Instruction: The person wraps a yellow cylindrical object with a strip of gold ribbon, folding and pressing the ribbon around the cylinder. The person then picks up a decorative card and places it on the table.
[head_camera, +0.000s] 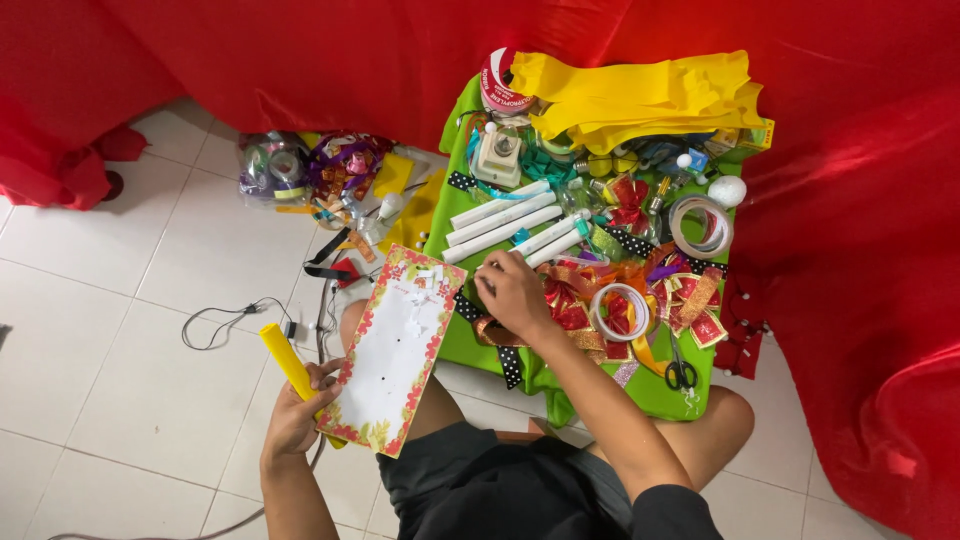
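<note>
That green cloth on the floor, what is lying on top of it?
On the green cloth lie white sticks, tape rolls, scissors, red bows and folded yellow paper. The right hand covers what lies beneath it.

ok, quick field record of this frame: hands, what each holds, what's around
left hand: holds a yellow roll and a floral-bordered card
right hand: rests among ribbons on the green cloth; grasp unclear
near right hand: white tubes, tape roll, scissors
far end of cloth: yellow folded sheets
floor: black cable, bag of ribbons
backdrop: red fabric
</note>
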